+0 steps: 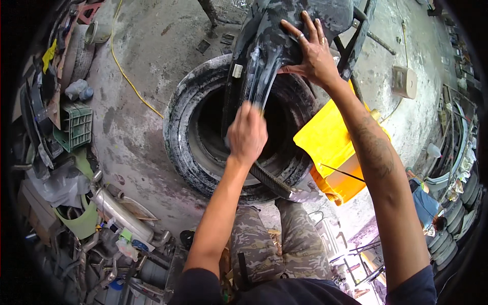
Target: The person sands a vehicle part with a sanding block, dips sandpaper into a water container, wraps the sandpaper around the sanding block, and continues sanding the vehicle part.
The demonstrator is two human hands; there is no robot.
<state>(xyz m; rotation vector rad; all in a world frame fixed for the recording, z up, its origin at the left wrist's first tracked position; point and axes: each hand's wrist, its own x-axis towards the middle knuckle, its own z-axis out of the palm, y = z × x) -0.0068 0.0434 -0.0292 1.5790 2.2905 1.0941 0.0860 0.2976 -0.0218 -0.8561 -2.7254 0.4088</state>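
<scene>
A black moulded plastic panel (267, 35), smeared grey-white, lies over a large dusty tire (179, 122) in front of me. My right hand (317, 57) rests on the panel's upper right part, its fingers spread and a ring on one of them. My left hand (247, 133) is closed at the near end of the panel's pale, scuffed ridge (260, 81). Motion smears its fingertips, and what they hold is hidden. Below that hand, a dark ribbed strip (272, 180) runs down across the tire's near rim.
A cut yellow plastic container (328, 134) stands right of the tire, near a beige block-like stool (404, 82). Along the left lie a green crate (76, 124), a metal muffler (122, 213) and scrap pipes. A yellow cable (124, 76) crosses the concrete. Stacked tires (445, 244) line the right.
</scene>
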